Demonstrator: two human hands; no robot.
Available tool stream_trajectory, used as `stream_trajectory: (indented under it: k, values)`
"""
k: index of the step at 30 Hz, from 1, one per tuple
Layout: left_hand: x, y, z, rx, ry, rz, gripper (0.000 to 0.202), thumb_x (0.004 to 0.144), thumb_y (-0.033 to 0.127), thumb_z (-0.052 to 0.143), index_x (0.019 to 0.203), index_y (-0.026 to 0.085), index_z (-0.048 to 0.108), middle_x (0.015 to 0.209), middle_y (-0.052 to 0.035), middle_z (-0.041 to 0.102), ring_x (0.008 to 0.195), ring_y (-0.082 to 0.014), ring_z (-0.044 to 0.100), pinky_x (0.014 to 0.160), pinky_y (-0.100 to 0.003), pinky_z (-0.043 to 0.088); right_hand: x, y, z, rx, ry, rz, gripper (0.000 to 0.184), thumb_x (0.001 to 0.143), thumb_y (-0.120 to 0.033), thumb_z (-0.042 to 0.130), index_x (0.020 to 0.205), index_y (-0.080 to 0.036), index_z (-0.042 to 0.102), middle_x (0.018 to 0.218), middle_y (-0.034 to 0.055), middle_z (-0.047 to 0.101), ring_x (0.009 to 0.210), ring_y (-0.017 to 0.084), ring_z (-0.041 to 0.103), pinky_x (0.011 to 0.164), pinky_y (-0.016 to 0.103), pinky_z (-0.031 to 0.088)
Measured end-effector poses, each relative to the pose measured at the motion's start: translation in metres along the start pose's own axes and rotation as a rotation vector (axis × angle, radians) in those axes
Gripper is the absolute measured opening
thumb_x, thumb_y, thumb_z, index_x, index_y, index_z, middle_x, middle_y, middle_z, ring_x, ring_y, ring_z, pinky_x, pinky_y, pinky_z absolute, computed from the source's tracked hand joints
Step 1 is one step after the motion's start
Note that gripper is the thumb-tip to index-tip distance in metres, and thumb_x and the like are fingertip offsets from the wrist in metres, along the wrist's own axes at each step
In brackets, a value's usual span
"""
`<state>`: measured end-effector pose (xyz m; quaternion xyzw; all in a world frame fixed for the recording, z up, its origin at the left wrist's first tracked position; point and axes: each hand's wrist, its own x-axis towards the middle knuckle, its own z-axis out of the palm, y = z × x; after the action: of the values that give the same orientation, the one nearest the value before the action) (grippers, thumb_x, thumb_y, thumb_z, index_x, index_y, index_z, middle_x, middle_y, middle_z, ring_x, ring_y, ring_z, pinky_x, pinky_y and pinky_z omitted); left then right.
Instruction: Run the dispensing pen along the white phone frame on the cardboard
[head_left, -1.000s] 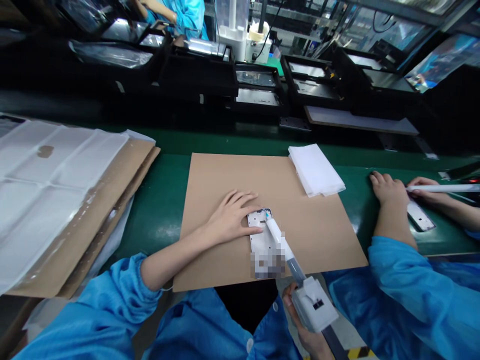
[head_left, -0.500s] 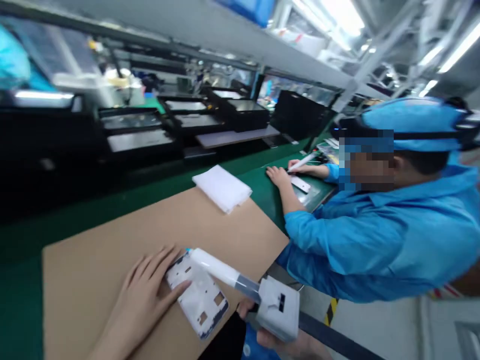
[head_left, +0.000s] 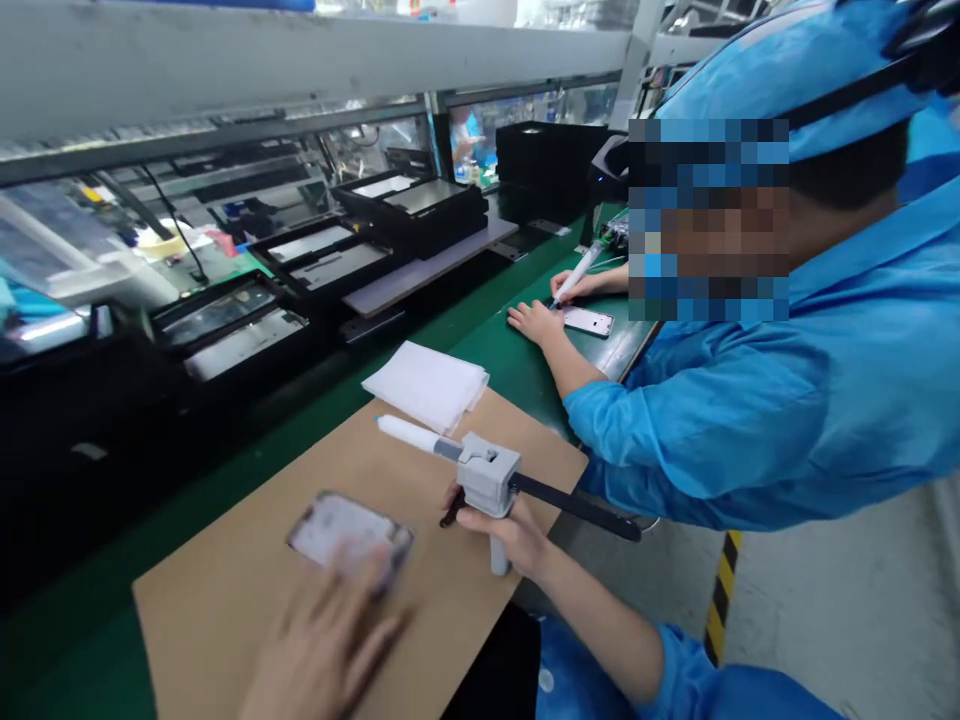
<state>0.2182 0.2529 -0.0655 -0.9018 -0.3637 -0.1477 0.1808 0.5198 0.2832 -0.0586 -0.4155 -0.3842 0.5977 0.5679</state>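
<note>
1. My left hand (head_left: 326, 640) is low in the view and blurred. Its fingers (head_left: 352, 580) are spread flat, not pinching anything, and their tips lie on the near edge of the phone frame (head_left: 346, 525).
2. The phone frame lies flat on the cardboard sheet (head_left: 217, 600), just beyond my left fingertips and to the left of my right hand.
3. My right hand (head_left: 514, 535) is wrapped tight around the grip of the glue gun (head_left: 487, 475), fingers pressed together on the handle.
4. The gun is held above the cardboard, clear of the phone frame. Its white nozzle (head_left: 409, 434) points away from me and to the left, with the tip near the stack of white cloths (head_left: 424, 385).
5. The cloths lie at the far edge of the cardboard, partly on the green surface (head_left: 517, 365).
6. To my right, a co-worker's sleeve (head_left: 645, 440) reaches over the surface. One of that person's hands (head_left: 536, 322) rests beside a second phone frame (head_left: 589, 321).
7. Black trays (head_left: 412, 205) stand behind the surface.
</note>
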Motion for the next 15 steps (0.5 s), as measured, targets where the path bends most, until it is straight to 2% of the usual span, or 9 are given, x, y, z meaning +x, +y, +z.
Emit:
stream_trajectory:
  k: [1, 2, 3, 5, 7, 9, 12, 15]
  values:
    - [0.002, -0.013, 0.002, 0.038, -0.018, -0.111, 0.09, 0.118, 0.063, 0.038, 0.193, 0.029, 0.002, 0.162, -0.0166, 0.071, 0.146, -0.0504, 0.071, 0.125, -0.079, 0.053, -0.003, 0.003, -0.001, -0.015, -0.002, -0.005, 0.052, 0.064, -0.066, 0.098, 0.103, -0.035, 0.084, 0.102, 0.0122, 0.079, 0.118, 0.033, 0.079, 0.102, 0.047, 0.071]
    - [0.002, -0.025, 0.003, 0.056, -0.047, -0.192, 0.09, 0.118, 0.065, 0.035, 0.193, 0.03, 0.0, 0.171, -0.0192, 0.063, 0.155, -0.0546, 0.062, 0.127, -0.088, 0.044, -0.006, 0.004, -0.002, -0.036, -0.015, -0.013, 0.052, 0.064, -0.065, 0.098, 0.103, -0.035, 0.084, 0.102, 0.0118, 0.079, 0.118, 0.033, 0.079, 0.103, 0.048, 0.071]
    - [0.0, -0.033, 0.001, 0.056, -0.066, -0.247, 0.09, 0.118, 0.067, 0.034, 0.193, 0.031, -0.001, 0.178, -0.0197, 0.055, 0.161, -0.0555, 0.055, 0.13, -0.091, 0.036, -0.008, 0.005, -0.003, -0.059, -0.042, -0.016, 0.051, 0.063, -0.065, 0.099, 0.102, -0.035, 0.084, 0.102, 0.0112, 0.079, 0.118, 0.033, 0.079, 0.105, 0.049, 0.07]
    - [-0.007, -0.039, -0.007, 0.033, -0.092, -0.289, 0.086, 0.118, 0.065, 0.034, 0.193, 0.036, 0.003, 0.185, -0.0153, 0.046, 0.168, -0.0501, 0.049, 0.137, -0.086, 0.03, -0.01, 0.006, -0.005, -0.094, -0.104, 0.001, 0.046, 0.066, -0.065, 0.098, 0.098, -0.035, 0.083, 0.102, 0.01, 0.079, 0.119, 0.033, 0.08, 0.111, 0.05, 0.069]
    - [-0.02, -0.032, -0.024, 0.027, -0.099, -0.303, 0.08, 0.119, 0.061, 0.034, 0.193, 0.04, 0.009, 0.185, -0.0108, 0.048, 0.168, -0.0447, 0.051, 0.142, -0.078, 0.028, -0.011, 0.009, -0.008, -0.111, -0.136, 0.044, 0.04, 0.071, -0.065, 0.095, 0.093, -0.034, 0.083, 0.103, 0.0087, 0.08, 0.119, 0.033, 0.08, 0.117, 0.05, 0.066]
    - [-0.039, -0.019, -0.045, 0.042, -0.121, -0.312, 0.077, 0.121, 0.058, 0.035, 0.192, 0.04, 0.013, 0.182, -0.0103, 0.053, 0.164, -0.0414, 0.057, 0.144, -0.072, 0.027, -0.014, 0.017, -0.012, -0.103, -0.115, 0.084, 0.04, 0.075, -0.067, 0.091, 0.094, -0.032, 0.084, 0.109, 0.0079, 0.082, 0.119, 0.033, 0.081, 0.121, 0.05, 0.064]
    - [-0.077, -0.009, -0.08, 0.074, -0.193, -0.393, 0.07, 0.123, 0.06, 0.041, 0.188, 0.034, 0.031, 0.178, -0.012, 0.058, 0.159, -0.0375, 0.062, 0.145, -0.066, 0.029, -0.02, 0.033, -0.019, -0.065, 0.024, 0.156, 0.054, 0.069, -0.069, 0.094, 0.102, -0.027, 0.085, 0.116, 0.0082, 0.082, 0.121, 0.032, 0.08, 0.124, 0.047, 0.063]
    - [-0.123, -0.016, -0.117, 0.095, -0.31, -0.659, 0.063, 0.121, 0.065, 0.043, 0.17, 0.028, 0.059, 0.178, -0.0121, 0.059, 0.16, -0.0372, 0.061, 0.142, -0.06, 0.038, -0.031, 0.046, -0.029, -0.011, 0.231, 0.218, 0.07, 0.052, -0.058, 0.104, 0.111, -0.026, 0.086, 0.119, 0.0068, 0.082, 0.124, 0.032, 0.079, 0.119, 0.045, 0.068]
